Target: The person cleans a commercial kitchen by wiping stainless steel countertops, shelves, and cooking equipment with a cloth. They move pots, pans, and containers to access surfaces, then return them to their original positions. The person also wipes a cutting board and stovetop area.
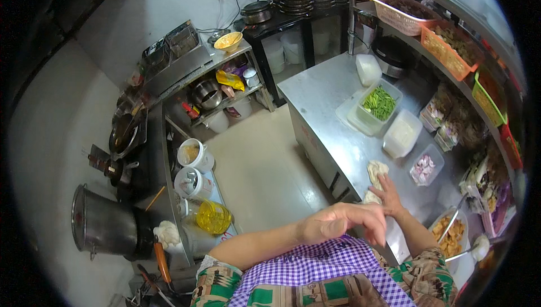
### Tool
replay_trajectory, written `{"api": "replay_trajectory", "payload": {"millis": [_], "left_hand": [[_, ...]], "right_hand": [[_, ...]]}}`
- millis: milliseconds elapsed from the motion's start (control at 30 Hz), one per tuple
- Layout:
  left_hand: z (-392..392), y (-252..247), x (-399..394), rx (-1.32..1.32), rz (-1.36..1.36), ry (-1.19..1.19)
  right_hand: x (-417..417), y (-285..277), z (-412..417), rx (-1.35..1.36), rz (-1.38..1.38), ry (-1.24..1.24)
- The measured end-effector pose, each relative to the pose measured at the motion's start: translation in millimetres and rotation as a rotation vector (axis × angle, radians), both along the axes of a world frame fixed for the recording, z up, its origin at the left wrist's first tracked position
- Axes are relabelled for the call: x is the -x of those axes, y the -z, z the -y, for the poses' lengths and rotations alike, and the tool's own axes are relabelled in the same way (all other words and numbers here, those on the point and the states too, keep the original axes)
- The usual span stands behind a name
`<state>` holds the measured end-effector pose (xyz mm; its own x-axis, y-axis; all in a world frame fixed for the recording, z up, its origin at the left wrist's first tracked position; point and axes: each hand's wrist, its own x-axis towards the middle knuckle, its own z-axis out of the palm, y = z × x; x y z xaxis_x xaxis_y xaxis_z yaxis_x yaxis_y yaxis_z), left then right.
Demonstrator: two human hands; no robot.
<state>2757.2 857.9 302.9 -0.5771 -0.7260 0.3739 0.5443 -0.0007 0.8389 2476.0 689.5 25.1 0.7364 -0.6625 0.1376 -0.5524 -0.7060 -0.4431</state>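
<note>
My right hand (387,197) lies on a crumpled off-white cloth (377,171) at the near edge of the stainless steel counter (315,91). Its fingers are spread over the cloth; whether they grip it is not clear. My left hand (348,222) is in the air in front of the right wrist, empty, with the thumb away from the loosely bent fingers. Beyond the cloth stand a plastic tub (416,169) of peeled garlic or shallots, a white plastic tub (402,133) and a clear tub (363,117) of cut green vegetable pieces.
Baskets of food (405,17) line a shelf over the counter's far side. A tub of browned pieces (450,235) with tongs or ladles is at right. Across the tiled floor (262,159) are a stockpot (107,222), white buckets (196,155) and a jug of yellow oil (213,217).
</note>
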Motion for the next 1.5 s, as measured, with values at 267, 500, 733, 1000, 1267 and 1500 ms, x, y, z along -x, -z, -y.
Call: {"api": "replay_trajectory", "payload": {"millis": [267,500,733,1000,1267,1500], "left_hand": [[113,103,-92,-0.217,0.355,-0.324],[201,164,-164,-0.598,0.459,-0.577],[268,220,-223,-0.668,0.400,-0.780],[366,301,-354,-0.386,0.662,-1.133],[463,332,-413,0.192,1.405,-1.249],[470,348,-417,0.091,1.391,-1.030]], "right_hand": [[-141,-1,74,0.117,0.010,-0.122],[-314,5,166,0.128,-0.040,-0.222],[-410,7,234,0.119,-0.022,-0.624],[-486,21,339,0.135,-0.141,-0.290],[-381,40,501,0.370,-0.101,0.798],[-423,23,327,0.110,-0.025,0.569]]}}
